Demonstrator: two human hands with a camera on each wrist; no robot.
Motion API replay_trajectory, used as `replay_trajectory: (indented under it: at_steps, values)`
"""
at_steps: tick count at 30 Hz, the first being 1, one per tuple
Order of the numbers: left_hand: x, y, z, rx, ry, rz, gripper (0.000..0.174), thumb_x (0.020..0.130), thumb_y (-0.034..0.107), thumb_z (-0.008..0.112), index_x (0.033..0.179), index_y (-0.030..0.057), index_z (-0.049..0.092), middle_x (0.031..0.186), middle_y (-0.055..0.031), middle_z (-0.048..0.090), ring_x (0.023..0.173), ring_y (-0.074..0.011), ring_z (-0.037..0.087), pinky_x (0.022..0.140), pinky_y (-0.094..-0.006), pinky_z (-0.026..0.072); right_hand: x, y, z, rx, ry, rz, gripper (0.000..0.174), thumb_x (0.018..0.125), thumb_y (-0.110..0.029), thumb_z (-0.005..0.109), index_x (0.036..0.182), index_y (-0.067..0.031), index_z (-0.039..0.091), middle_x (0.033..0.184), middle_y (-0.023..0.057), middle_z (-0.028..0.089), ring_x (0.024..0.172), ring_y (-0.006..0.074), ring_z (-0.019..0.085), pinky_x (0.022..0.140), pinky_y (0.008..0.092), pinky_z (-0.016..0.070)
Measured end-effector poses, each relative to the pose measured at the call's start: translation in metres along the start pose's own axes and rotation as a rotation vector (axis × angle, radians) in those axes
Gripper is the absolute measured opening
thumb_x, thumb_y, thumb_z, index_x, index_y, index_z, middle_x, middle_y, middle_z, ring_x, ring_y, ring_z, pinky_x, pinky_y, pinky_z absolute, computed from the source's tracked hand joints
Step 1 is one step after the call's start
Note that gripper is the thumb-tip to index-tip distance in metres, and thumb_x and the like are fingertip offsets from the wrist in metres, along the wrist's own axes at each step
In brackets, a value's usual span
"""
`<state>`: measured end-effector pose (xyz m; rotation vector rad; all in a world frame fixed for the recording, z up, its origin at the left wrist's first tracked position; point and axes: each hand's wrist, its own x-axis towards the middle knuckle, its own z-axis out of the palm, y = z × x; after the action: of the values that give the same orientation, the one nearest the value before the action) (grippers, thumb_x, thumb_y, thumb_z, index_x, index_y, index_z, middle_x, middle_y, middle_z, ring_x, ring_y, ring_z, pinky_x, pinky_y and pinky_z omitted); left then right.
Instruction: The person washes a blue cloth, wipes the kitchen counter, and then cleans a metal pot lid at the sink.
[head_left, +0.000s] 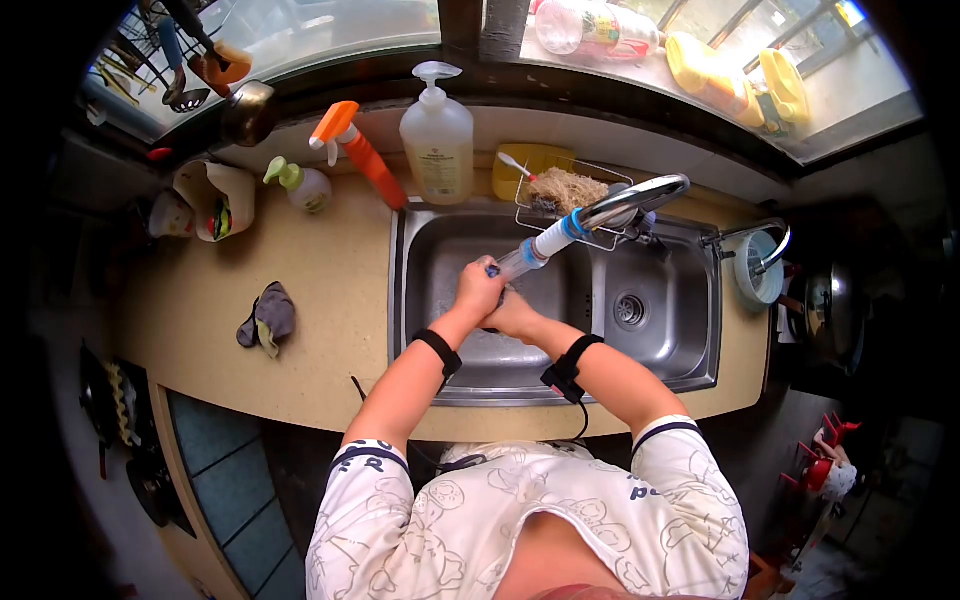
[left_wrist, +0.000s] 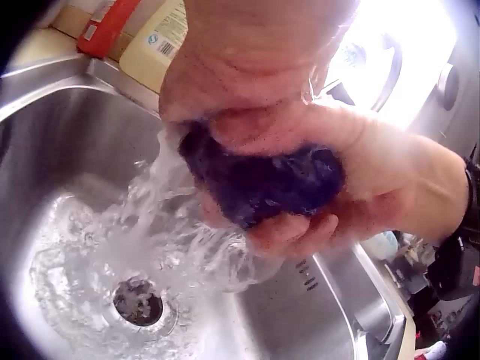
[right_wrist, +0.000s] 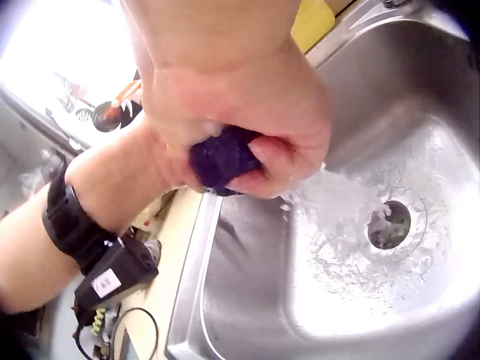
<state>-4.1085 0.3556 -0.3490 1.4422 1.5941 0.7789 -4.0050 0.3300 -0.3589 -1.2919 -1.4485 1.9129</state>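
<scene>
Both hands come together over the left basin of the steel sink, under the faucet's clear nozzle [head_left: 517,262]. Bunched between them is a wet dark blue cloth [left_wrist: 262,180]. My left hand [head_left: 480,288] grips it from the left, and my right hand [head_left: 512,315] grips it just below. In the left wrist view the right hand's fingers [left_wrist: 281,232] curl under the cloth. From the right wrist view, the cloth [right_wrist: 223,159] bulges out of the fist. Water runs off the hands into the basin [right_wrist: 360,292], around its drain [right_wrist: 390,225].
A grey cloth [head_left: 270,315] lies on the counter at left. Behind the sink stand a large pump bottle [head_left: 437,145], an orange spray bottle [head_left: 365,160] and a wire rack [head_left: 570,200] with a scrubber. The second basin [head_left: 655,335] is at right, near a pale blue bowl [head_left: 757,270].
</scene>
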Motion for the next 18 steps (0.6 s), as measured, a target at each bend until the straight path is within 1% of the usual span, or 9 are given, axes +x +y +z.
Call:
replay_trajectory:
  at_steps: [2,5,7,9,11,12,14,17,18]
  values:
    - [-0.002,-0.004,0.004,0.042,0.037,-0.043,0.020,0.067,0.018,0.063,0.075,0.0007,0.057,0.076,-0.0205,0.060,0.073,-0.0395,0.057,0.065,-0.0411,0.0452,0.005,0.008,0.004,-0.418,0.112,0.026,0.045,0.066,-0.029,0.068,0.103,-0.0061,0.056,0.090,0.0138,0.064,0.085,0.0277,0.062,0.073,0.0359,0.0470]
    - [-0.010,-0.017,0.013,0.110,0.133,-0.126,0.018,0.068,0.016,0.062,0.076,0.0012,0.056,0.076,-0.0204,0.060,0.075,-0.0399,0.056,0.067,-0.0430,0.0449,0.001,0.013,0.021,-0.591,0.301,0.156,0.046,0.071,-0.031,0.064,0.105,-0.0022,0.054,0.094,0.0219,0.062,0.091,0.0344,0.060,0.076,0.0405,0.0468]
    - [-0.015,-0.032,0.019,0.118,0.248,-0.171,0.017,0.070,0.017,0.060,0.079,0.0029,0.057,0.077,-0.0202,0.060,0.077,-0.0395,0.057,0.070,-0.0437,0.0449,0.000,0.023,0.032,-0.627,0.307,0.182,0.046,0.071,-0.032,0.063,0.103,-0.0006,0.053,0.092,0.0224,0.062,0.088,0.0354,0.060,0.074,0.0415,0.0474]
    - [-0.019,-0.047,0.024,0.116,0.228,-0.234,0.022,0.073,0.022,0.062,0.083,0.0031,0.059,0.078,-0.0191,0.062,0.079,-0.0380,0.058,0.071,-0.0429,0.0449,-0.005,0.026,0.037,-0.665,0.308,0.212,0.046,0.072,-0.034,0.062,0.101,0.0011,0.051,0.091,0.0229,0.062,0.085,0.0364,0.061,0.073,0.0426,0.0480]
    - [-0.021,-0.060,0.033,0.025,0.489,-0.216,0.033,0.077,0.035,0.062,0.080,0.0023,0.061,0.076,-0.0164,0.063,0.078,-0.0341,0.060,0.072,-0.0408,0.0449,-0.014,0.018,0.041,-0.731,0.304,0.168,0.045,0.075,-0.033,0.059,0.098,0.0039,0.048,0.092,0.0246,0.060,0.077,0.0411,0.060,0.071,0.0450,0.0477]
    - [-0.025,-0.054,0.029,0.027,0.489,-0.221,0.033,0.077,0.035,0.062,0.080,0.0023,0.061,0.076,-0.0164,0.063,0.078,-0.0341,0.060,0.072,-0.0408,0.0449,-0.015,0.022,0.043,-0.730,0.299,0.171,0.045,0.075,-0.033,0.059,0.098,0.0039,0.048,0.092,0.0246,0.060,0.077,0.0411,0.060,0.071,0.0450,0.0477]
    - [-0.027,-0.030,0.014,-0.363,0.249,-0.614,0.049,0.079,0.050,0.059,0.072,0.0012,0.061,0.072,-0.0129,0.063,0.073,-0.0274,0.060,0.070,-0.0371,0.0451,-0.014,0.030,0.045,-0.877,0.424,0.022,0.043,0.069,-0.027,0.068,0.091,0.0035,0.047,0.085,0.0218,0.060,0.070,0.0380,0.062,0.067,0.0428,0.0503]
    - [-0.030,-0.024,0.001,-0.644,0.150,-0.760,0.059,0.079,0.058,0.054,0.065,0.0007,0.060,0.068,-0.0109,0.060,0.067,-0.0225,0.058,0.065,-0.0339,0.0448,-0.027,0.009,0.043,-0.943,0.310,0.015,0.050,0.070,-0.029,0.065,0.100,0.0053,0.045,0.082,0.0217,0.058,0.075,0.0403,0.060,0.068,0.0452,0.0488]
    - [-0.031,-0.025,0.003,-0.730,0.153,-0.696,0.056,0.082,0.053,0.053,0.061,0.0022,0.054,0.063,-0.0096,0.056,0.062,-0.0203,0.057,0.061,-0.0325,0.0453,-0.035,0.000,0.041,-0.946,0.309,0.019,0.050,0.070,-0.029,0.065,0.100,0.0053,0.045,0.082,0.0217,0.058,0.075,0.0403,0.060,0.068,0.0452,0.0488]
